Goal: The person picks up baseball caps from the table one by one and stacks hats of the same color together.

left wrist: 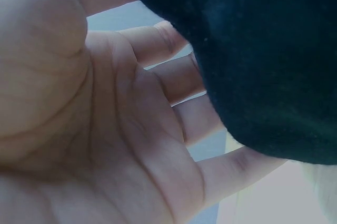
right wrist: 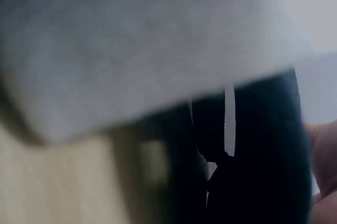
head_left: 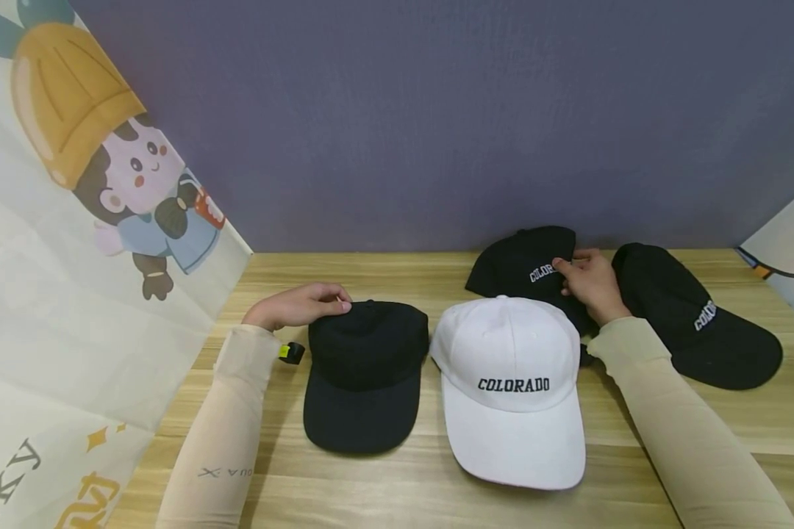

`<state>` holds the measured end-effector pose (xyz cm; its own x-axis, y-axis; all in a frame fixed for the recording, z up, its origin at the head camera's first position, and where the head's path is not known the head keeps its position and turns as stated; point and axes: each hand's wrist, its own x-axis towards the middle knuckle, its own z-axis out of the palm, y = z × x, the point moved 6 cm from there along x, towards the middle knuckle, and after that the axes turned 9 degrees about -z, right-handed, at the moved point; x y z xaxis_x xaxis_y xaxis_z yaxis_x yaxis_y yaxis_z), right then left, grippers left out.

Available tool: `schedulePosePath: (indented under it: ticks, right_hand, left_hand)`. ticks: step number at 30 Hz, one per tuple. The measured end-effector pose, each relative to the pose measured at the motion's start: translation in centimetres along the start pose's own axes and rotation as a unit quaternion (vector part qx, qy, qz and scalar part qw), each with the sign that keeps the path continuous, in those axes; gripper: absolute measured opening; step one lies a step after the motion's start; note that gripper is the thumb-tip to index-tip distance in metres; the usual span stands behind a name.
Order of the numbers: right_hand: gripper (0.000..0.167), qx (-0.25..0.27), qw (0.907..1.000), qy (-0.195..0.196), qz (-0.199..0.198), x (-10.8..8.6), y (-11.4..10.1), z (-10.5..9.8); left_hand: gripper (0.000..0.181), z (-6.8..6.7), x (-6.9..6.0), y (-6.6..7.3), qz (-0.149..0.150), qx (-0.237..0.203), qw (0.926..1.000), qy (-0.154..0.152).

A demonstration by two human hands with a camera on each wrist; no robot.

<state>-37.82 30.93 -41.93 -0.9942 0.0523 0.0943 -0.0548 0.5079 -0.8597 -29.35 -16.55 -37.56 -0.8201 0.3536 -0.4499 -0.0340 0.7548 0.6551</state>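
A plain black cap (head_left: 367, 353) lies at centre-left, its brim toward the near side. My left hand (head_left: 301, 304) pinches its crown at the top left. In the left wrist view, dark cloth (left wrist: 268, 66) covers the fingertips of that hand (left wrist: 131, 113). Behind a white COLORADO cap (head_left: 512, 345), my right hand (head_left: 592, 283) grips a tilted black lettered cap (head_left: 516, 261), thumb on the front beside the lettering. The right wrist view has black cap fabric (right wrist: 263, 145) with part of the hand (right wrist: 326, 153) at the right edge; a pale blur hides the upper area.
Another black COLORADO cap (head_left: 668, 316) lies right of my right hand, brim pointing right. A small black item with a yellow-green patch (head_left: 292, 353) is by my left wrist. The wooden table (head_left: 344, 492) meets a grey-blue wall (head_left: 397, 132); a printed sheet (head_left: 53, 316) hangs at left.
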Motion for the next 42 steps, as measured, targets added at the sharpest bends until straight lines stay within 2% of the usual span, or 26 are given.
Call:
schedulePosePath:
  ticks: [7,14,22,42]
  right_hand:
    - [0.048,0.006,0.9998,0.017,0.008,-0.1,0.1,0.0]
    - [0.035,0.016,0.9997,0.019,-0.005,-0.1,0.0,0.0]
    - [0.022,0.028,0.9992,0.024,-0.012,-0.1,-0.3,-0.1]
    - [0.018,0.034,0.9984,0.030,-0.034,-0.6,-1.7,0.1]
  left_hand:
    - [0.029,-0.1,0.1,-0.1,0.005,0.005,1.0000,-0.001]
    - [0.030,-0.1,0.2,-0.2,0.017,0.005,0.9998,-0.002]
    - [0.031,-0.1,0.2,-0.3,0.011,0.005,0.9999,-0.003]
    - [0.023,-0.2,0.2,-0.2,0.033,0.007,0.9994,0.005]
